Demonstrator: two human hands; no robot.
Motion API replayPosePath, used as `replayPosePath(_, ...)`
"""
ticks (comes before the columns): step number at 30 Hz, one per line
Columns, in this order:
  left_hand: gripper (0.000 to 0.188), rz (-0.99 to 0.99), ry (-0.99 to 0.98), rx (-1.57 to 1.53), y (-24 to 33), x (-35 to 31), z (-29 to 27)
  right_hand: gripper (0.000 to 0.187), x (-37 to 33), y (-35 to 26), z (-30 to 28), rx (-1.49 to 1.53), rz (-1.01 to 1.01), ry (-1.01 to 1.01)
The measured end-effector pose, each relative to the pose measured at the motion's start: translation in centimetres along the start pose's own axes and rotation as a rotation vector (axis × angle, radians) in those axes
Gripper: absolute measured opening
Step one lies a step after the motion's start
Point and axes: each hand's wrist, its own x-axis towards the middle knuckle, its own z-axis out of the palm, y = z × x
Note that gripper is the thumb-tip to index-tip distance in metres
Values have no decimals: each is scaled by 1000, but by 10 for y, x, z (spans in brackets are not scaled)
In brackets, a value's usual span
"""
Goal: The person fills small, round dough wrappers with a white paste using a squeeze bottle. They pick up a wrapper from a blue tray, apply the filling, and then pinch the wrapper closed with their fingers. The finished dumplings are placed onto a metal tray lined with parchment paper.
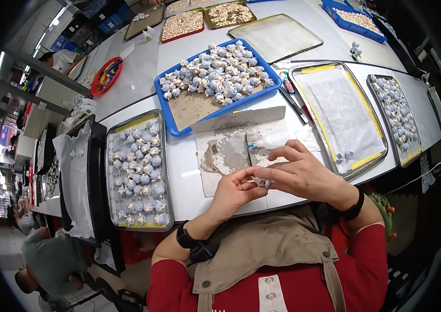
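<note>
Close in front of me, a small blue-and-white figurine [262, 182] is pinched between the fingertips of both hands. My left hand [232, 193] grips it from the left with thumb and forefinger. From the right, my right hand [306, 176] closes on it, its forefinger raised and bent. Fingers cover part of the figurine, so its exact form is unclear. Just beyond my hands lies a stained cardboard piece [207, 179] with a raised back flap. On it rests a white squeeze bottle [276, 139] with a thin blue tip, near my right fingers.
Many similar figurines fill a blue tray [167, 117] beyond the cardboard. A metal tray [166, 208] of them stands at left, another tray [405, 160] at far right. A paper-lined tray [337, 109] holds a couple. Pens [294, 106] lie beside it. A red basket [95, 87] sits far left.
</note>
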Motion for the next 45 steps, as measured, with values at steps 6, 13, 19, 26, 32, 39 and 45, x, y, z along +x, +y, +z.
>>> replayPosePath(6,38,43,6,55,-3,0,-10,39,15,-1,5,-120,-80,-94)
replayPosePath(13,39,325,44,-32,0,-5,-9,34,0,-15,37,-80,255,380)
replayPosePath(19,41,392,85,161,-4,-6,-7,20,6,-32,45,-183,298,471)
replayPosePath(26,31,494,229,540,4,-7,-3,15,11,-34,33,-136,314,423)
replayPosePath(32,29,601,146,436,4,-3,-5,16,9,-22,24,-157,182,432)
replayPosePath(39,34,636,-99,184,10,-1,-3,38,7,-2,29,468,251,528)
replayPosePath(45,34,521,-152,58,10,-5,-2,53,1,-4,36,868,312,248)
